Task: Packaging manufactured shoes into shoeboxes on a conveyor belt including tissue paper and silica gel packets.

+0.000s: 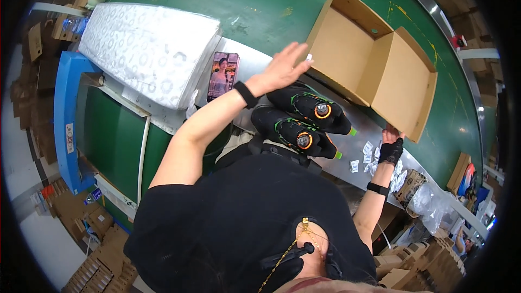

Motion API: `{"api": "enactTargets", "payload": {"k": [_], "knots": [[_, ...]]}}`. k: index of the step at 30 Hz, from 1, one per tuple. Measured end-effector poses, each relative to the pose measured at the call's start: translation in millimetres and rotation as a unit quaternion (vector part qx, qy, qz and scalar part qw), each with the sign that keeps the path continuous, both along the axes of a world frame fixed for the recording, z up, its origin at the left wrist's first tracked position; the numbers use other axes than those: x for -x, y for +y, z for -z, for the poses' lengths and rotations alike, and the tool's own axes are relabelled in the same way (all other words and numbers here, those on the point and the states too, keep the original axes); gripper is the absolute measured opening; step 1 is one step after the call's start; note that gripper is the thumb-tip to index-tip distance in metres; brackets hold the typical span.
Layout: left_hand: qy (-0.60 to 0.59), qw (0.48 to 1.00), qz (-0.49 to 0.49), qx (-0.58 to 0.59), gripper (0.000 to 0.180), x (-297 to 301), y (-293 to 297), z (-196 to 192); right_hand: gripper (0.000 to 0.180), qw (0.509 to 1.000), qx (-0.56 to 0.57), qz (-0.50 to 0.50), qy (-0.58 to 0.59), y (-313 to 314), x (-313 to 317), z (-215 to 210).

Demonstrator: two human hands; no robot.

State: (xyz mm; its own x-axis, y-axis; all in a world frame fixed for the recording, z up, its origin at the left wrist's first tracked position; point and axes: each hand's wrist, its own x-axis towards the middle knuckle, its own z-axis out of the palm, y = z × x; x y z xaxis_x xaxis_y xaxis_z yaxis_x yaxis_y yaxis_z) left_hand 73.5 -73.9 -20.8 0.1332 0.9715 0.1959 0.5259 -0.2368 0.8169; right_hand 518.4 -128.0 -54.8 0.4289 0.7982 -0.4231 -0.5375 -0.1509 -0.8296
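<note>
Reaching far, you're spreading your left hand [282,68] fingers flat beside the open box [374,62]; right hand [391,149] is pinching its near-right corner.

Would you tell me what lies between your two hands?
In the head view, two black shoes lie side by side between the left hand and right hand.

Black shoes [304,122] with green trim and orange dials; brown cardboard box [374,65]; green conveyor belt [260,0]; white patterned mattress [149,49]; black fingerless glove [391,152]; blue machine frame [65,125].
</note>
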Motion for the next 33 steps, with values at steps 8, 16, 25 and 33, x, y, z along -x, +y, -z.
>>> {"api": "enactTargets", "payload": {"k": [8, 16, 25, 33], "knots": [[0.179, 0.946, -0.27, -0.02, 0.045, 226.3, -60.7, 4.5, 0.049, 0.959, 0.156, -0.19, -0.142, -1.5, 59.1, -86.8], [0.392, 0.829, -0.347, 0.198, 0.057, 305.2, -114.7, 18.7, 0.033, 0.784, -0.028, -0.389, -0.482, 36.6, 156.1, -104.4], [0.442, 0.818, -0.363, 0.059, 0.023, 326.5, -102.4, 15.1, 0.045, 0.53, -0.046, -0.515, -0.672, 73.8, 212.4, -28.0], [0.272, 0.778, -0.534, -0.19, 0.027, 303.9, -88.2, -144.5, 0.052, 0.531, -0.056, -0.543, -0.648, 74.3, 218.4, -36.3]]}}
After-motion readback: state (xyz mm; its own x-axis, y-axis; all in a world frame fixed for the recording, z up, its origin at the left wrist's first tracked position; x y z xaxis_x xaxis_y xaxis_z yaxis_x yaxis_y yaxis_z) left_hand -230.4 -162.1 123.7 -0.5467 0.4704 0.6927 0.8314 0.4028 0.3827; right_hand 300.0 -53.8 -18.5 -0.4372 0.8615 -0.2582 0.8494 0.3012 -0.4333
